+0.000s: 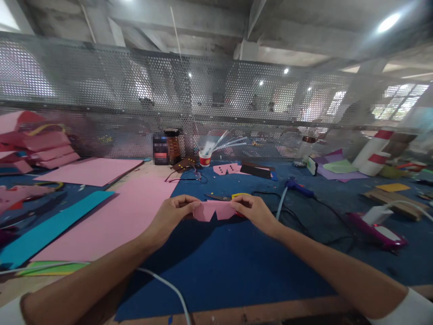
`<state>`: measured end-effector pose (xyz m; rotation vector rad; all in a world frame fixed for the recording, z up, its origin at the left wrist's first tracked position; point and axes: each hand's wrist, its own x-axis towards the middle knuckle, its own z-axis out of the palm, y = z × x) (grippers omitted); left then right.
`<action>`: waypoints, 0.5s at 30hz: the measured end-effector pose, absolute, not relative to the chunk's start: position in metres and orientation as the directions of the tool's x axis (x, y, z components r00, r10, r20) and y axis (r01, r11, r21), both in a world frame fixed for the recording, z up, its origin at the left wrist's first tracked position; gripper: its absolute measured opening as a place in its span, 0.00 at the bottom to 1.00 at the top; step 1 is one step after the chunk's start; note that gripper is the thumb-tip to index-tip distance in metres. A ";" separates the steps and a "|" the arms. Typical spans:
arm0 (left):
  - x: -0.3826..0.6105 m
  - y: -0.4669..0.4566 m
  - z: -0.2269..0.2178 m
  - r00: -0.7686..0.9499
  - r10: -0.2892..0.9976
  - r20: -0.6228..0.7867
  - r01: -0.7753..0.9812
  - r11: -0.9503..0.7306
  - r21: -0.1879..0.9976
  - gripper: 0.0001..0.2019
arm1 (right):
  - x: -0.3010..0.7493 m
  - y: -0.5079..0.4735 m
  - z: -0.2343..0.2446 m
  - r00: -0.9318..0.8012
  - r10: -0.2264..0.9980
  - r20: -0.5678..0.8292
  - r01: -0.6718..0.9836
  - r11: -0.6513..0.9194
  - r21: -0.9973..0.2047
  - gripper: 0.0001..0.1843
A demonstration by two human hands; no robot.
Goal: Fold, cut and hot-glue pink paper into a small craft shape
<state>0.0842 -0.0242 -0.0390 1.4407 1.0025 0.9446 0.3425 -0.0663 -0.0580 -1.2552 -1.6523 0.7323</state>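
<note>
Between my two hands a small pink paper piece [223, 210] is stretched out over the blue mat, with a V-shaped notch in its lower edge. My left hand [178, 211] pinches its left end between thumb and fingers. The right end is pinched by my right hand [253, 211]. Just behind the paper lie scissors [221, 197] with yellow handles, partly hidden by my right hand. Farther back rests a similar pink notched piece [226, 169] with dark holes, beside black strips [256, 170].
Large pink sheets [135, 207] and a teal strip [61, 225] lie to the left. A blue glue gun [299, 186] with its cord and a magenta power strip [379, 232] are on the right. A paper cup [204, 159] holding clear sticks stands behind. A white cable [169, 285] crosses the front.
</note>
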 end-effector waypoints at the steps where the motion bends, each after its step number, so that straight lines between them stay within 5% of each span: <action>1: 0.084 -0.025 -0.038 0.333 0.943 0.029 0.077 -0.058 0.995 0.14 | 0.342 -0.067 -0.058 -0.065 0.950 0.306 0.424 0.303 -0.853 0.13; 15: 0.084 -0.025 -0.038 0.354 0.930 0.094 0.128 -0.148 0.981 0.15 | 0.340 -0.069 -0.056 -0.081 0.948 0.306 0.409 0.312 -0.857 0.13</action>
